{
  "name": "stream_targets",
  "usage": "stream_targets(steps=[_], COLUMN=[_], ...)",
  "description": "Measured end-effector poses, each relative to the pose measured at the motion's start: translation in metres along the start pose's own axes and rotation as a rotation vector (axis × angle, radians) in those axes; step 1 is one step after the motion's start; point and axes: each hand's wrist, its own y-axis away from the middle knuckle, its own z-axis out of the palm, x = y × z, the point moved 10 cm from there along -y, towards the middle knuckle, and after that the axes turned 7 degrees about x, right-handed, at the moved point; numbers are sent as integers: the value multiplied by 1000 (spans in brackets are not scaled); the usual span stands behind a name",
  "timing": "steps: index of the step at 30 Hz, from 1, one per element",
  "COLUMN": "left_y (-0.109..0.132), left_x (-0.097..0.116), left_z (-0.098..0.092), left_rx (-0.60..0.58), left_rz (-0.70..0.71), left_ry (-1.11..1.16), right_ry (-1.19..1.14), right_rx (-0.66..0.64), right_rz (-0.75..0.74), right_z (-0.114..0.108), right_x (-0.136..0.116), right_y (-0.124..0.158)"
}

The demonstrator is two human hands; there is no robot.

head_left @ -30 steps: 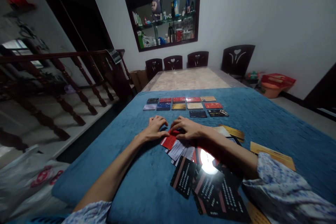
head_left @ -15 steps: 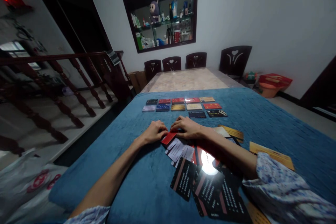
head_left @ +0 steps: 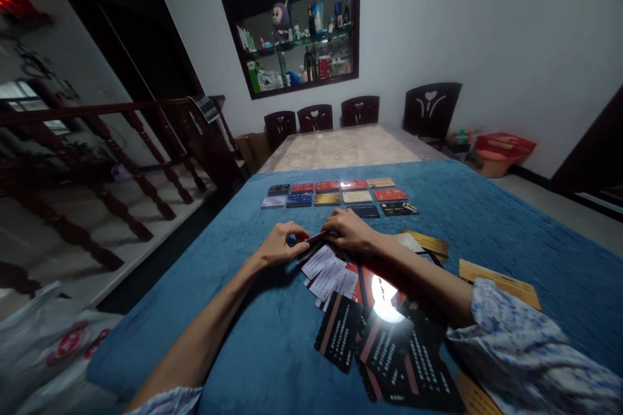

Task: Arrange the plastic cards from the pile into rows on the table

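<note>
Between my left hand point(head_left: 281, 245) and my right hand point(head_left: 349, 231) a thin card point(head_left: 316, 237) is pinched by its two ends, seen nearly edge-on. Below it lies a fanned pile of white printed cards point(head_left: 327, 277) on the blue cloth. Black cards point(head_left: 335, 331) with white print and a pinkish stripe spread nearer to me, one of them under a bright glare. Red cards point(head_left: 368, 275) show partly beneath my right forearm. Beyond my hands stand neat rows of cards, among them a gold one point(head_left: 327, 199) and a blue one point(head_left: 299, 199).
A blue cloth point(head_left: 214, 292) covers the near part of the table. Loose gold cards point(head_left: 499, 282) lie to the right of my right arm. Dark chairs point(head_left: 360, 110) line the far end. A plastic bag point(head_left: 58, 350) and a wooden railing point(head_left: 97, 142) are at the left.
The card in my hands, red face showing before, has been lifted and tipped nearly edge-on. More of the white cards beneath it shows. The view has shifted slightly.
</note>
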Motion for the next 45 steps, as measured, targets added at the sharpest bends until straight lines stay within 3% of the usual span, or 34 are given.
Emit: stream_targets(steps=[8,19,22,27,31,36,40,45], left_y=[0,-2,-2,-2,-3,-2,0,1], left_x=[-10,-26,-25,-29,-30,-30,-23,-5], left_z=[-5,-2,-2,-1,2,-3,-11,-5], left_rx=[113,138,190,257,253,304,398,400], left_rz=[-8,-86,-102,-109,-91,-80,-56,6], left_ry=[-6,-31,-6,27,37,27,37,49], right_ry=[66,21,-110,-427,-560,-221,63,153], right_rx=[13,-9,62,288,415,500,425,364], right_rz=[77,108,130,205,168,78,-10,-120], right_z=[-2,7,3,-13,-25,-44,-44,-34], right_x=[11,21,28,44,38,20,4,-12], right_y=[1,3,1,-2,-3,0,0,0])
